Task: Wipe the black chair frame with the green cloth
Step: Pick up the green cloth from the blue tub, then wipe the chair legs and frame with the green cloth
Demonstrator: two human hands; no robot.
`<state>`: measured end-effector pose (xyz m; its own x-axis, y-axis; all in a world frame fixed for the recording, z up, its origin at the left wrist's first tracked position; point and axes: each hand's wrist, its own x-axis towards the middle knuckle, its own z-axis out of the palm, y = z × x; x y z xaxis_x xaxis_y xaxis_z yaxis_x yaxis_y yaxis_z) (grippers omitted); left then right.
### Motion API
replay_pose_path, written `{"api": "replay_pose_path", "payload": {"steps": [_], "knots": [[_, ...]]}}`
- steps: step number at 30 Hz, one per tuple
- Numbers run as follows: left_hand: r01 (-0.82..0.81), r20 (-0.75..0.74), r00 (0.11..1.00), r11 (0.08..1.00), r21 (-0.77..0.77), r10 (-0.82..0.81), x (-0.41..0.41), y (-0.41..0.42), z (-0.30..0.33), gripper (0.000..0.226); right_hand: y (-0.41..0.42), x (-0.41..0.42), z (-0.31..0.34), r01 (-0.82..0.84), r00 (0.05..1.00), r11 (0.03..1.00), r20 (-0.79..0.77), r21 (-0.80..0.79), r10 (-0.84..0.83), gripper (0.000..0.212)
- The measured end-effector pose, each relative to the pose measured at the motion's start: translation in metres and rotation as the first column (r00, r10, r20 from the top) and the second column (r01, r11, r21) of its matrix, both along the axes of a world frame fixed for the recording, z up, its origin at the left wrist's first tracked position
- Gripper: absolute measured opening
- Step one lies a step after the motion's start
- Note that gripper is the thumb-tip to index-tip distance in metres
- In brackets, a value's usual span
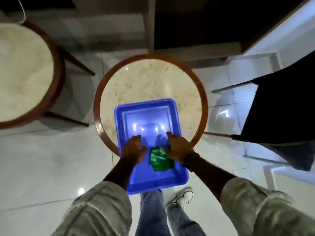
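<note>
A folded green cloth (160,159) lies inside a blue plastic tray (173,109), toward its near end. My left hand (133,149) rests over the tray's left side, fingers spread and holding nothing. My right hand (178,148) hovers in the tray with its fingers touching the cloth's upper right edge; a firm grip does not show. The black chair (283,116), with thin metal legs, stands to the right of the table.
The tray sits on a round marble-topped table with a wooden rim (203,99) and overhangs its near edge. A second, similar round table (56,70) stands at the left. The floor is glossy white tile. My legs and a white shoe (182,196) are below.
</note>
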<state>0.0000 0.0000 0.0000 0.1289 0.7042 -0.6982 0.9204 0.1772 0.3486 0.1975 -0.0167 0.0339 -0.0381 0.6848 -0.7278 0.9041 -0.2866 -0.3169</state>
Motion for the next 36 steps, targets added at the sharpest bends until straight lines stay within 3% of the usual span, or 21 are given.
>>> {"api": "replay_pose_path", "payload": {"steps": [4, 6, 9, 15, 18, 20, 23, 27, 31, 33, 36], "knots": [[-0.281, 0.02, 0.954, 0.914, -0.292, 0.3, 0.013, -0.033, -0.05, 0.037, -0.019, -0.012, -0.046, 0.194, 0.981, 0.961, 0.046, -0.196, -0.188, 0.077], [-0.397, 0.029, 0.901, 0.851, -0.343, 0.432, 0.02, -0.053, -0.068, 0.04, -0.028, -0.018, -0.064, 0.284, 0.958, 0.931, 0.045, -0.231, -0.282, 0.072], [-0.509, 0.041, 0.839, 0.808, -0.297, 0.543, 0.024, -0.069, -0.081, 0.032, -0.035, -0.021, -0.082, 0.437, 0.899, 0.882, 0.037, -0.175, -0.437, 0.064], [-0.593, 0.119, 0.716, 0.689, -0.417, 0.688, 0.03, -0.063, -0.067, 0.038, -0.043, -0.012, -0.095, 0.575, 0.808, 0.791, -0.009, -0.209, -0.589, 0.048], [-0.622, 0.188, 0.623, 0.627, -0.47, 0.759, 0.031, -0.062, -0.039, 0.015, -0.052, 0.003, -0.081, 0.594, 0.775, 0.759, -0.062, -0.269, -0.629, 0.052], [-0.617, 0.222, 0.59, 0.611, -0.496, 0.776, 0.039, -0.061, -0.011, 0.007, -0.059, 0.021, -0.061, 0.633, 0.705, 0.695, -0.115, -0.341, -0.699, 0.039], [-0.544, 0.234, 0.642, 0.648, -0.534, 0.731, 0.061, -0.063, 0.037, 0.011, -0.078, 0.059, -0.02, 0.66, 0.598, 0.615, -0.195, -0.43, -0.778, 0.027], [-0.287, 0.288, 0.793, 0.746, -0.6, 0.537, 0.125, -0.076, 0.101, 0.025, -0.132, 0.14, 0.052, 0.765, 0.394, 0.498, -0.315, -0.408, -0.864, 0.039], [0.059, 0.363, 0.91, 0.806, -0.589, 0.199, 0.219, -0.097, 0.154, 0.014, -0.202, 0.217, 0.108, 0.799, 0.214, 0.407, -0.421, -0.443, -0.881, 0.065], [0.193, 0.399, 0.915, 0.804, -0.563, 0.06, 0.27, -0.111, 0.171, 0.018, -0.234, 0.248, 0.13, 0.788, 0.215, 0.427, -0.453, -0.444, -0.865, 0.071], [0.381, 0.428, 0.886, 0.808, -0.448, -0.18, 0.346, -0.141, 0.194, 0.012, -0.291, 0.289, 0.154, 0.81, 0.209, 0.427, -0.482, -0.403, -0.851, 0.058]]}}
